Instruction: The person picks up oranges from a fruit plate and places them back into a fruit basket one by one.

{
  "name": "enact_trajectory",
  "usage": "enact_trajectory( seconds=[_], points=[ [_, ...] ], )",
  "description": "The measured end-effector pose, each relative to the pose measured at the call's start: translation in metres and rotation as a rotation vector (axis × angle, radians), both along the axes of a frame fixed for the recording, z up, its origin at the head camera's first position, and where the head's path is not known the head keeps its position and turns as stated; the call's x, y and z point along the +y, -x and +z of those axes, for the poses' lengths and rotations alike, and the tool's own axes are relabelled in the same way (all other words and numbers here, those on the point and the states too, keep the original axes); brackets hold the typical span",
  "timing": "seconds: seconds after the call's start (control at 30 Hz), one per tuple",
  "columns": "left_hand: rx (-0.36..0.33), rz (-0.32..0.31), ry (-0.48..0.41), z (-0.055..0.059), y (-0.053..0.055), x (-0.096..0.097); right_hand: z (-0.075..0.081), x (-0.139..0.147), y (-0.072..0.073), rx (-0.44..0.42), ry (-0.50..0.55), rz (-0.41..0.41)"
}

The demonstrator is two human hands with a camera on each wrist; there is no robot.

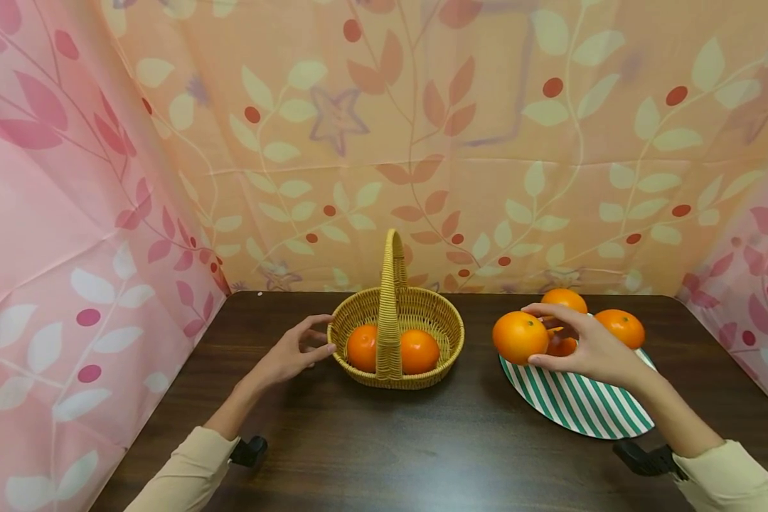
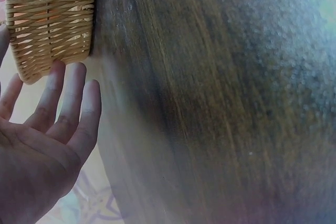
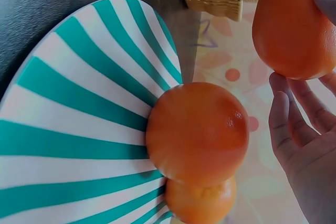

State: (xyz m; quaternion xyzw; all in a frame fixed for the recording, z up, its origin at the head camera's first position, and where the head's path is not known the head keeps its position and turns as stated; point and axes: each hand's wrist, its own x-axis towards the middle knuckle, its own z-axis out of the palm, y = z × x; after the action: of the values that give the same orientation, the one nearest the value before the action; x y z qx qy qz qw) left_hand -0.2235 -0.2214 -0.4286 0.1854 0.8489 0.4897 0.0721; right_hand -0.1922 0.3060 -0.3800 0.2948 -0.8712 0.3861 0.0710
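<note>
grips a round orange fruit between thumb and fingers of the right hand, holding it up by the left end of a green-and-white striped plate. touches the left end of a wicker basket with the left hand, fingers relaxed and unclenched. shows two like fruits inside the basket, one either side of its arched handle, and others at the plate, beyond the right hand. spreads dark wood beneath, floral cloth behind.
</note>
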Motion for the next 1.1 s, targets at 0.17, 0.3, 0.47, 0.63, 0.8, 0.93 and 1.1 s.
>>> enact_trajectory(
  seconds=[0.17,0.3,0.47,0.63,0.8,0.93,1.1],
  points=[
    [0.004,-0.006,-0.007,0.001,-0.001,-0.001,0.001,-0.005,0.006,-0.039,0.008,-0.01],
    [0.007,-0.009,-0.008,0.0,-0.001,-0.001,0.003,-0.012,0.013,-0.037,0.005,-0.012],
    [0.012,-0.013,-0.008,0.0,-0.002,-0.001,0.005,-0.024,0.025,-0.036,0.033,0.017],
    [0.002,-0.002,0.0,0.0,-0.002,-0.001,0.007,-0.037,0.037,-0.045,0.048,0.055],
    [-0.002,-0.007,-0.014,0.001,-0.002,-0.001,0.009,-0.049,0.048,-0.063,0.062,0.09],
    [-0.002,-0.01,-0.019,0.002,-0.002,0.0,0.009,-0.059,0.054,-0.085,0.09,0.12],
    [-0.002,-0.014,-0.022,0.003,-0.002,0.0,0.01,-0.071,0.058,-0.094,0.079,0.117]
  ],
)
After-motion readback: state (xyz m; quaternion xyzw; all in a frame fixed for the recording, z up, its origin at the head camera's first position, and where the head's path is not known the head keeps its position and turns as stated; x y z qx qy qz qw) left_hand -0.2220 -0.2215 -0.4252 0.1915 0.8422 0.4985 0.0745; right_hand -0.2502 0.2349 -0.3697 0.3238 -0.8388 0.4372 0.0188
